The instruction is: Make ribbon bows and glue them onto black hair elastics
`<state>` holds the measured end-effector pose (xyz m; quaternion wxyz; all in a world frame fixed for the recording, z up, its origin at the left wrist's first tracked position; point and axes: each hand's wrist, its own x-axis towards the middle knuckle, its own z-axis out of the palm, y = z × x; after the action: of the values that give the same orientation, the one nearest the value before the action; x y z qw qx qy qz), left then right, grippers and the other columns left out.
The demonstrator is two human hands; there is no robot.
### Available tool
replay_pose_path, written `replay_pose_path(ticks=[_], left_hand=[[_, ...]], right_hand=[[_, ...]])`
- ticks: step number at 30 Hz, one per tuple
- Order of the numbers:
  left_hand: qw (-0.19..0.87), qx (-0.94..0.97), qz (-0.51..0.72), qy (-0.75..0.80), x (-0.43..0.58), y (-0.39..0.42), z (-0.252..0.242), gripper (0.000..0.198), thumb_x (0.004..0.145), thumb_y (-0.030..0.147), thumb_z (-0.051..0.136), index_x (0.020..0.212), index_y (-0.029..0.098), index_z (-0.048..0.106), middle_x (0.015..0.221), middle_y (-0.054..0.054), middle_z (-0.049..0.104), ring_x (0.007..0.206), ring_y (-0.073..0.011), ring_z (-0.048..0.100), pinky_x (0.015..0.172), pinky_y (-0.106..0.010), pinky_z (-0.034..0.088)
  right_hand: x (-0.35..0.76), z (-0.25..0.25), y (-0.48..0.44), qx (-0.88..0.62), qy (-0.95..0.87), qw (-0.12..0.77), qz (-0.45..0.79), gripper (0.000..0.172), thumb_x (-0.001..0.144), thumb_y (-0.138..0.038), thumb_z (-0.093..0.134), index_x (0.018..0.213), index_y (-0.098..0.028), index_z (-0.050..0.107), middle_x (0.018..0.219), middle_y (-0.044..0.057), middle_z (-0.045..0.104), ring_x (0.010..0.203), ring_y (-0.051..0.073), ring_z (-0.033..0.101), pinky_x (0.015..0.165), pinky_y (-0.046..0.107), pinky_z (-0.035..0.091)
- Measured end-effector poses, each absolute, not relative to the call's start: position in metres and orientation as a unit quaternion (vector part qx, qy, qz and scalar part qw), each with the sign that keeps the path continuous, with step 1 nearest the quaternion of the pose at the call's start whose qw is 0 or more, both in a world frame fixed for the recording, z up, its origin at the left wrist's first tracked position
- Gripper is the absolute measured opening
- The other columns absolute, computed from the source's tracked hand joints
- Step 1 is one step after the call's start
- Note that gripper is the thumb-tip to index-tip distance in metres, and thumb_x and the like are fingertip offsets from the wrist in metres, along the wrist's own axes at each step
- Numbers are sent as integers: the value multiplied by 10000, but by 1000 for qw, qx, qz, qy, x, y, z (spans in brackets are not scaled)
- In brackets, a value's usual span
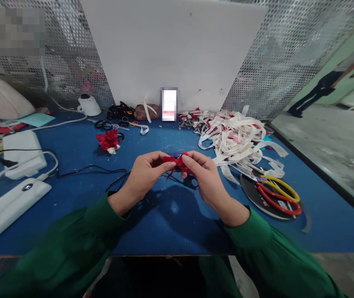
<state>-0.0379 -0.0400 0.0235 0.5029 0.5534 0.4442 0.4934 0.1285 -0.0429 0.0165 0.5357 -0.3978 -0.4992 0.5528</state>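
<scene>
Between my two hands is a small piece of red ribbon [179,161], bunched up above the blue table. The fingers of my left hand [152,167] pinch its left end. With thumb and forefinger, my right hand [206,176] grips the right side, covering part of it. Under the hands runs a thin black cord [177,179]. A red fabric flower [108,140] with a whitish piece below it lies to the left, beside black hair ties [103,124]. Right of my hands is a heap of white ribbon strips [235,132].
Scissors with red and yellow handles [280,194] rest on a round black card [257,200]. A white power bank [15,209] and cables lie at left. At the back stand a phone [169,105] and a white cup [89,105]. A person [328,80] stands far right.
</scene>
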Motion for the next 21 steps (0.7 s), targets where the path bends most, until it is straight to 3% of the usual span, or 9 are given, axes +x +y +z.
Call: replay_pose_path(ticks=[5, 16, 21], left_hand=[[484, 570, 495, 443, -38, -40, 22, 203, 710, 321, 838, 759, 148, 744, 721, -8, 709, 679, -123, 609, 664, -233, 493], [499, 545, 505, 445, -36, -42, 22, 244, 651, 294, 879, 771, 144, 728, 721, -1, 718, 662, -116, 629, 642, -225, 519], [499, 565, 497, 430, -36, -43, 26, 169, 733, 281, 815, 771, 146, 722, 675, 14, 687, 578, -86, 560, 591, -209, 484]], right_hand=[[130, 15, -42, -414, -522, 510, 544, 243, 773, -394, 766, 733, -183, 651, 523, -65, 491, 486, 77, 398, 492, 244, 295], [130, 12, -41, -429, -529, 503, 532, 240, 786, -395, 742, 715, -184, 652, 535, -54, 516, 516, 92, 432, 521, 254, 311], [130, 9, -42, -421, -520, 517, 535, 195, 780, -345, 741, 708, -187, 654, 557, -56, 515, 520, 86, 401, 517, 256, 287]])
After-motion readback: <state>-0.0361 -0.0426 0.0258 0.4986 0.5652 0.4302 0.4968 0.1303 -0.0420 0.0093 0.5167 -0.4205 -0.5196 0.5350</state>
